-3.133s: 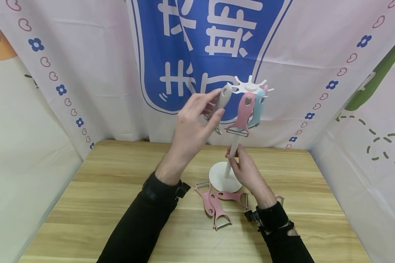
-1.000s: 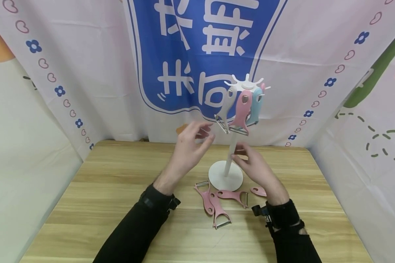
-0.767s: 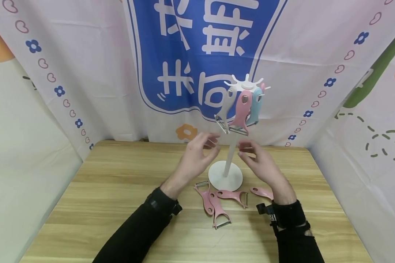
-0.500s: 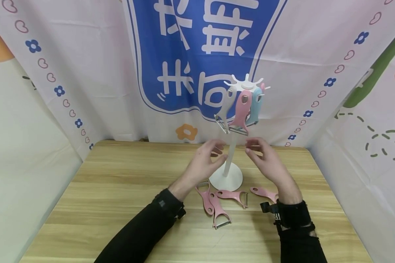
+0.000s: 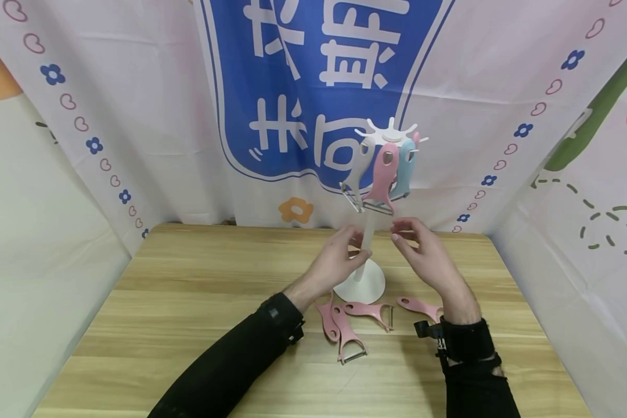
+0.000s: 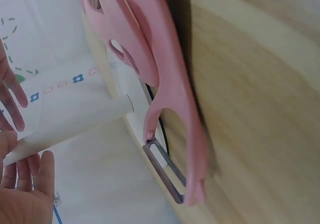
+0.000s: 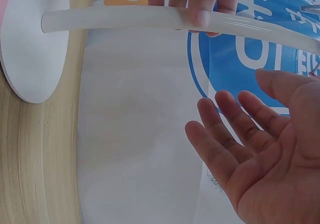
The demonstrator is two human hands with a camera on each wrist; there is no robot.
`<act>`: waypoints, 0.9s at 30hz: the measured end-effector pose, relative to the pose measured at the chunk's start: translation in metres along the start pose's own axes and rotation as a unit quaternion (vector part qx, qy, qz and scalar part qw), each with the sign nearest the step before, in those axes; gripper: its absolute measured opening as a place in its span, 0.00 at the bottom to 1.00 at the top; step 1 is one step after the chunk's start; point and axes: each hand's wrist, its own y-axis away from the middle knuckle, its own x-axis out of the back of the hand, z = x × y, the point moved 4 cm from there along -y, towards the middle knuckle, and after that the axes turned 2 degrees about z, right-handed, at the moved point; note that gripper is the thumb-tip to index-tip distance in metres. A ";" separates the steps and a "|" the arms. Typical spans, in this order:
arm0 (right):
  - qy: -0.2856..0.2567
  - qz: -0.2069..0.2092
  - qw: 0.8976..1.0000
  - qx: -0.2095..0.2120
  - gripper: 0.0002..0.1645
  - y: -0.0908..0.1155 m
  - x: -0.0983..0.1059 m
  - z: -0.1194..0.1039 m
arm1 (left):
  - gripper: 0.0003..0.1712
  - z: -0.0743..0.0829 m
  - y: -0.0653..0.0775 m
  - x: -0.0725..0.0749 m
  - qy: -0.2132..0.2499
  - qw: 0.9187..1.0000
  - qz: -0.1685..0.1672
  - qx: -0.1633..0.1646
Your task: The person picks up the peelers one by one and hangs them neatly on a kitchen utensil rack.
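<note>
A white stand has a round base point(image 5: 360, 284), an upright pole point(image 7: 120, 18) and a ring of prongs point(image 5: 392, 136) on top. My left hand point(image 5: 339, 255) pinches the pole above the base, thumb on one side and fingers on the other. Just right of the pole my right hand point(image 5: 423, 249) hovers with relaxed fingers, holding nothing. From the prongs hang a white peeler point(image 5: 359, 168), a pink peeler point(image 5: 385, 174) and a blue peeler point(image 5: 406, 168). Behind the blue one, a bit of another pink handle point(image 5: 417, 137) shows.
Several pink peelers lie on the wooden table point(image 5: 188, 325). Of these, a pair of overlapping peelers point(image 5: 347, 334) and a sideways peeler point(image 5: 366, 309) sit before the base. Another peeler point(image 5: 418, 305) is partly hidden by my right wrist. A printed curtain point(image 5: 188, 145) hangs behind.
The white peeler went from my left hand onto a prong. My left hand then came down to the pole, while my right hand let go of it and drew back to the right.
</note>
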 end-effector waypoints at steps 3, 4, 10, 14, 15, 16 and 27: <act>0.000 0.000 1.000 0.000 0.28 0.000 0.001 0.000 | 0.17 0.000 -0.003 -0.002 0.001 1.000 -0.001 -0.001; 0.000 0.000 1.000 0.001 0.27 0.000 0.001 0.000 | 0.17 0.000 -0.004 -0.002 -0.002 1.000 0.000 -0.004; -0.004 0.000 1.000 0.001 0.27 0.000 0.001 0.000 | 0.15 0.001 -0.005 0.000 -0.023 0.999 0.015 -0.020; 0.000 0.001 1.000 0.002 0.27 0.001 0.000 0.000 | 0.14 0.001 -0.005 0.002 -0.032 0.999 0.020 -0.029; 0.000 0.002 1.000 0.002 0.27 0.001 0.000 0.000 | 0.14 0.000 -0.005 0.002 -0.031 0.999 0.020 -0.031; 0.002 0.003 1.000 0.002 0.27 0.001 0.000 -0.001 | 0.14 -0.002 -0.006 0.003 -0.027 0.999 0.022 -0.031; 0.013 0.004 1.000 0.003 0.25 0.001 -0.001 -0.001 | 0.12 -0.017 -0.013 0.044 0.001 0.994 0.092 -0.050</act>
